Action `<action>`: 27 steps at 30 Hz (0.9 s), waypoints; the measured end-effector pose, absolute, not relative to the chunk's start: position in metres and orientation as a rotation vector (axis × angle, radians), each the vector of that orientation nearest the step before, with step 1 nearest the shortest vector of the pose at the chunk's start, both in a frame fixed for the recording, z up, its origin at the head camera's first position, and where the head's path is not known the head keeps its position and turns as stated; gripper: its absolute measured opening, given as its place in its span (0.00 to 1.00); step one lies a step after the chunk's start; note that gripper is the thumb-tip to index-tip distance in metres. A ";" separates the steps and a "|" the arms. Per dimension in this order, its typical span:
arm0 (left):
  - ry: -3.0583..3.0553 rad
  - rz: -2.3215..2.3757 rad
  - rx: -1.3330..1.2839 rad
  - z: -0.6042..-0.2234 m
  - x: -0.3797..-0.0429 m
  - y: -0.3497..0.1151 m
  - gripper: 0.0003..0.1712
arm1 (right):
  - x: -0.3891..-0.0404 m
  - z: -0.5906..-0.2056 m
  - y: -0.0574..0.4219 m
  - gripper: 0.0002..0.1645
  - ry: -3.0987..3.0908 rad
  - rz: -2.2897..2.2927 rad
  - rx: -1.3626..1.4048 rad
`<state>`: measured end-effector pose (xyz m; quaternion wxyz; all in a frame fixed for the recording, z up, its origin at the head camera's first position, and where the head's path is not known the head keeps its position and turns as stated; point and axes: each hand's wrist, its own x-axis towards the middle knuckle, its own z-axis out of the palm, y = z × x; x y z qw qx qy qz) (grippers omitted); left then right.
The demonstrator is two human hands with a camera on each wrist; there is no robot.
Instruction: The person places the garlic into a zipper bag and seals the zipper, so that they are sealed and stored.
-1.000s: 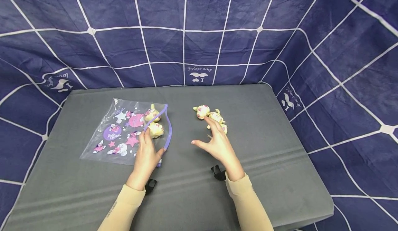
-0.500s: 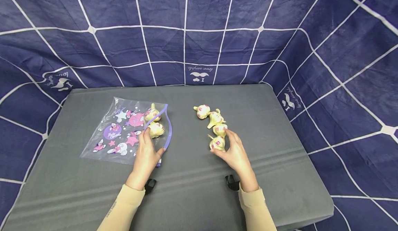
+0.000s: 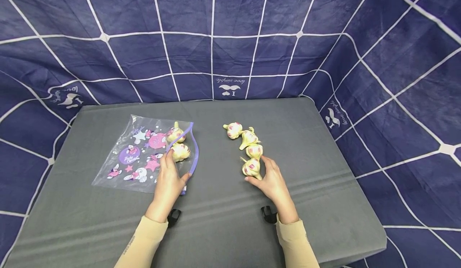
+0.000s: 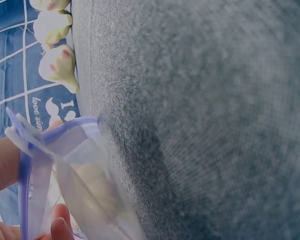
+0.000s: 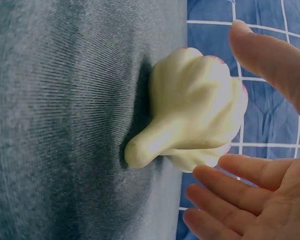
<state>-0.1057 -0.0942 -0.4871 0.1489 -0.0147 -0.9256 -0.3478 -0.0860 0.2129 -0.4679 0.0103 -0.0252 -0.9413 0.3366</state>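
A clear zip bag [image 3: 130,170] with a purple zip edge and pink prints lies left of centre. Two garlic bulbs, one paler in front [image 3: 181,152] and one behind [image 3: 175,135], are inside near its mouth. My left hand [image 3: 168,182] holds the bag by its mouth; in the left wrist view the thumb [image 4: 4,162] lies by the zip edge. My right hand [image 3: 273,183] is spread beside the nearest loose garlic bulb [image 3: 251,168]. In the right wrist view that bulb [image 5: 195,100] sits between thumb and fingers, and none visibly grip it.
More garlic bulbs run in a crooked line behind the nearest one: one bulb [image 3: 255,151], another bulb [image 3: 249,139] and a far bulb [image 3: 234,130]. All rest on a grey cloth-covered table [image 3: 216,228]. Blue gridded fabric [image 3: 237,55] hangs behind and at the sides.
My right hand has come back from above the farther bulbs to the nearest one, uncovering the line of garlic. My left hand and the bag have stayed in place.
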 end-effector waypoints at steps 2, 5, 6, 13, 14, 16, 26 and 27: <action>-2.647 -0.994 -0.053 -0.487 -0.106 -0.094 0.58 | -0.086 -0.469 0.213 0.55 -2.934 1.056 -0.081; -2.634 -0.992 -0.059 -0.488 -0.106 -0.094 0.58 | -0.086 -0.471 0.214 0.54 -2.926 1.058 -0.084; -2.631 -0.992 -0.059 -0.488 -0.106 -0.094 0.58 | -0.086 -0.472 0.214 0.54 -2.921 1.059 -0.086; -2.625 -1.009 -0.058 -0.488 -0.106 -0.094 0.58 | -0.084 -0.480 0.215 0.52 -2.884 1.051 -0.097; -2.627 -1.009 -0.056 -0.488 -0.106 -0.094 0.57 | -0.085 -0.481 0.214 0.52 -2.883 1.042 -0.095; -2.633 -1.011 -0.052 -0.488 -0.106 -0.094 0.57 | -0.085 -0.482 0.213 0.52 -2.877 1.034 -0.087; -2.618 -1.026 -0.056 -0.488 -0.106 -0.093 0.56 | -0.084 -0.487 0.206 0.52 -2.879 1.039 -0.082; -2.617 -1.021 -0.058 -0.489 -0.106 -0.093 0.56 | -0.083 -0.488 0.206 0.52 -2.875 1.042 -0.087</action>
